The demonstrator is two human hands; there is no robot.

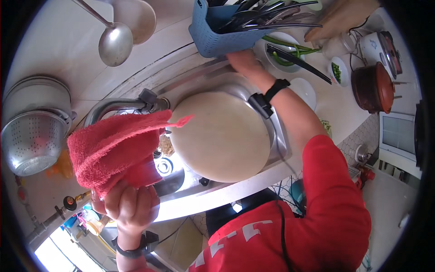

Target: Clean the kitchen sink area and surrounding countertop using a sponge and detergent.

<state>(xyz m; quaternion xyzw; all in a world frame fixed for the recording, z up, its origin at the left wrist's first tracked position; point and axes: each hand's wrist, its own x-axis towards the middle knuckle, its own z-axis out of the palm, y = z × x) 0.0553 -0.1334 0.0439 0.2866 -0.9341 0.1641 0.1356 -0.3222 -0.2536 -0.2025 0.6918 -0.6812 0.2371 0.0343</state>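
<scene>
My left hand (pixel 131 205) grips a red terry cloth (pixel 115 149), which is bunched up above the fist, beside the curved metal faucet (pixel 112 106). With its fingers hidden, my right hand (pixel 245 64) reaches to the lower edge of a blue perforated plastic basket (pixel 222 42); whether it grips the basket cannot be told. Chopsticks, spoons and other utensils fill this basket. Between my arms, a large round cream-coloured board (pixel 221 137) lies over the stainless-steel sink (pixel 283 149).
At upper right are a bowl (pixel 285 66) of green peppers with black chopsticks (pixel 299 63) across it, a small bowl (pixel 338 71) of chopped greens and a lidded brown pot (pixel 372 88). A metal ladle (pixel 115 44) hangs upper left, above a metal colander (pixel 34 142).
</scene>
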